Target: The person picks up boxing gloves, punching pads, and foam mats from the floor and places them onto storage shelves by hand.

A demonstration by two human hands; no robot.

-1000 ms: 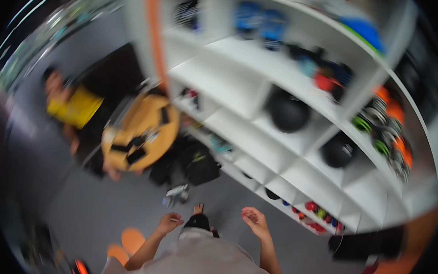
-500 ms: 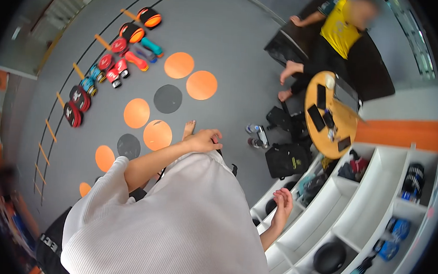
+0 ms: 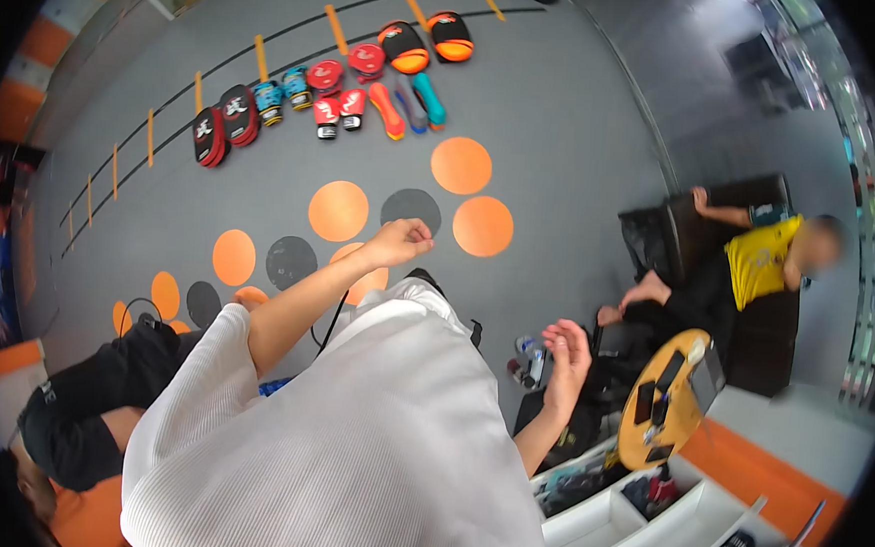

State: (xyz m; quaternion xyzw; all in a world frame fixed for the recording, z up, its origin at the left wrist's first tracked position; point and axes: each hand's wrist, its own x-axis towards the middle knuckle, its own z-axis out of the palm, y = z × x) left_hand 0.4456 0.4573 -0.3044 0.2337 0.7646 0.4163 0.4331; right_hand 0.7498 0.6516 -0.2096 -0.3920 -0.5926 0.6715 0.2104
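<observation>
My left hand (image 3: 399,242) hangs over the floor in front of my white shirt (image 3: 337,438), its fingers loosely bent and nothing visible in it. Below it lie a dark grey floor disc (image 3: 411,210) and an orange disc (image 3: 362,281). My right hand (image 3: 568,357) is raised on the right side, fingers slightly curled and apart, holding nothing. Near it on the floor are a pair of shoes (image 3: 526,359). Neither hand touches any of the gear.
Training gear lines the floor: black-and-orange pads (image 3: 404,48), red boxing gloves (image 3: 351,108), blue gloves (image 3: 297,86), black-red pads (image 3: 238,114). A person in yellow (image 3: 759,258) sits at right by a wooden table (image 3: 639,426); white shelves (image 3: 592,529) stand below. Someone in black (image 3: 100,393) bends at left.
My view has turned left, so the gear row and seated person shift right and down. The person in black has come into fuller view. My left hand's fingers have curled in a little.
</observation>
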